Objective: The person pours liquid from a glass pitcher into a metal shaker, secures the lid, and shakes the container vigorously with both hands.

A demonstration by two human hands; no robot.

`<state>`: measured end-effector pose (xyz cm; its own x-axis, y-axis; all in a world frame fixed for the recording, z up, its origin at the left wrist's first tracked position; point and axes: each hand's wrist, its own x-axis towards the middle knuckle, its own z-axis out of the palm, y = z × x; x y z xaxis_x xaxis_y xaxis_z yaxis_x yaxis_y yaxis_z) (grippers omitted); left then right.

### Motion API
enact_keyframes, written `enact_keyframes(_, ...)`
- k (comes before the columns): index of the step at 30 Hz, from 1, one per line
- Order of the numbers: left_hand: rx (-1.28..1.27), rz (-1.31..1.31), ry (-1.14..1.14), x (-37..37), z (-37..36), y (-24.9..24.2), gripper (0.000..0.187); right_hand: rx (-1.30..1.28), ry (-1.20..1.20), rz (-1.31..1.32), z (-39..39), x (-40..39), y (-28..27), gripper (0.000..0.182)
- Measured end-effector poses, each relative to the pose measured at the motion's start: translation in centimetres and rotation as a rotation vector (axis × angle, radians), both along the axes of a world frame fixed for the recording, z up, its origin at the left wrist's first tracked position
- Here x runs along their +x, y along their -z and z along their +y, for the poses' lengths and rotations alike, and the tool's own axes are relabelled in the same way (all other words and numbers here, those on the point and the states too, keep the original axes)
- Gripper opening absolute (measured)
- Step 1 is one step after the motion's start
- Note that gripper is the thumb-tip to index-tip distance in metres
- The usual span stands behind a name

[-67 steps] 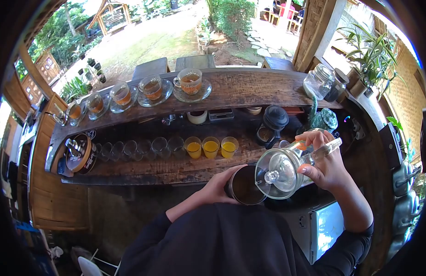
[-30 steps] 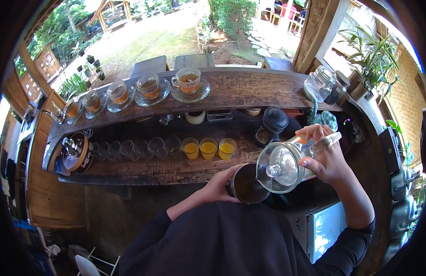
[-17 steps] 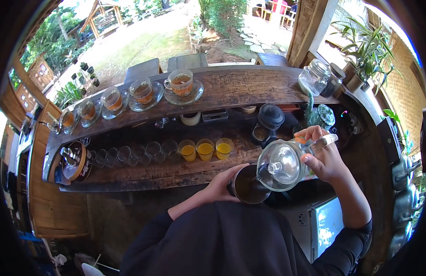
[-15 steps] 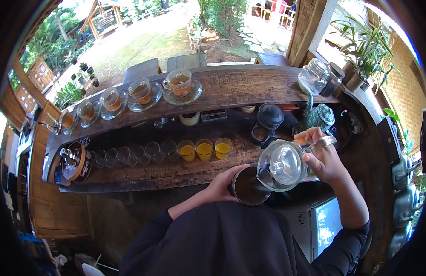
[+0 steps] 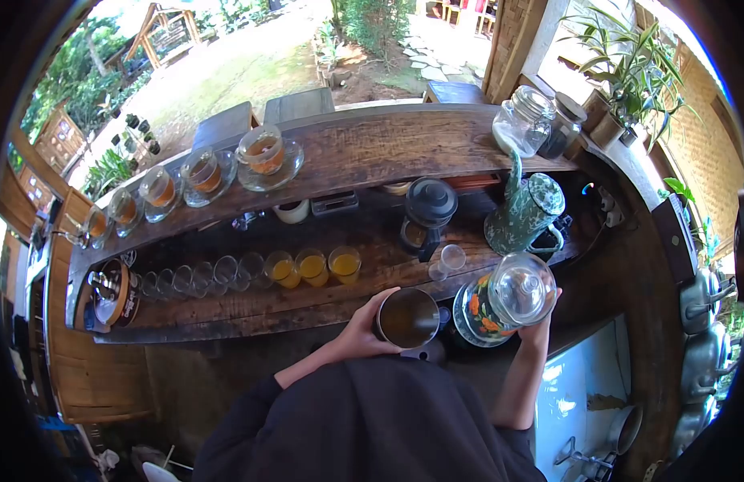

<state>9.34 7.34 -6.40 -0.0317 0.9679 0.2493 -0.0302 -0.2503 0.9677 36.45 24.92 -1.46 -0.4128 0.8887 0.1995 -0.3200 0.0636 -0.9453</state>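
My left hand (image 5: 362, 331) is wrapped round a wide metal cup (image 5: 407, 318), its open mouth facing up and its inside brownish. To the right, my right hand (image 5: 537, 328) is closed at the side of a lidded glass teapot (image 5: 523, 287); the handle itself is hidden. Beneath and beside the teapot shows a dark enamel piece painted with orange flowers (image 5: 486, 320), partly covered. A small clear glass (image 5: 451, 258) stands just behind the cup and teapot. Close by is a green speckled enamel pot (image 5: 526, 210) with a long spout.
Three glasses of orange-yellow drink (image 5: 312, 267) stand on the lower counter beside a row of clear glasses (image 5: 202, 277). Cups of amber drink on saucers (image 5: 263, 153) line the upper shelf (image 5: 372, 145). A French press (image 5: 430, 206) and glass jars (image 5: 526, 120) are further back.
The glass teapot has gone from tilted over the metal cup to more upright, down and to the right, by the floral enamel piece. The view has shifted right; my left hand still holds the cup.
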Motion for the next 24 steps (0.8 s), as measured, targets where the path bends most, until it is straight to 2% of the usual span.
enact_keyframes(2, -0.081, -0.016, -0.060, 0.5, 0.4, 0.9, 0.092, 0.025, 0.120, 0.014, 0.7, 1.2, 2.5, 0.060)
enact_keyframes(6, -0.117, -0.065, -0.178, 1.8, 1.9, 2.2, 0.088, -0.037, 0.116, 0.086, 2.5, 2.2, 4.6, 0.064)
enact_keyframes(8, -0.102, -0.142, -0.302, 2.3, 2.7, 2.4, 0.086, -0.101, 0.195, 0.075, 3.8, 2.2, 5.5, 0.062)
enact_keyframes(12, -0.091, -0.192, -0.407, 3.0, 4.1, 3.2, 0.087, -0.157, 0.248, 0.137, 6.1, 1.4, 6.5, 0.068)
enact_keyframes(15, -0.044, -0.083, -0.471, 2.6, 4.9, 4.5, 0.077, -0.117, 0.286, 0.159, 7.7, 0.7, 8.2, 0.070)
enact_keyframes(17, -0.060, -0.010, -0.489, 2.2, 5.3, 5.3, 0.064, -0.105, 0.303, 0.127, 8.4, -0.2, 8.5, 0.073)
enact_keyframes(18, -0.058, -0.006, -0.499, 2.2, 5.5, 4.9, 0.064, -0.111, 0.313, 0.144, 8.7, -0.8, 8.6, 0.074)
enact_keyframes(20, -0.074, 0.042, -0.464, 2.4, 6.0, 4.0, 0.082, -0.099, 0.300, 0.175, 9.3, -1.4, 8.6, 0.075)
enact_keyframes(24, -0.095, 0.135, -0.545, 2.4, 6.7, 4.9, 0.084, -0.150, 0.295, 0.232, 9.8, -2.4, 8.4, 0.076)
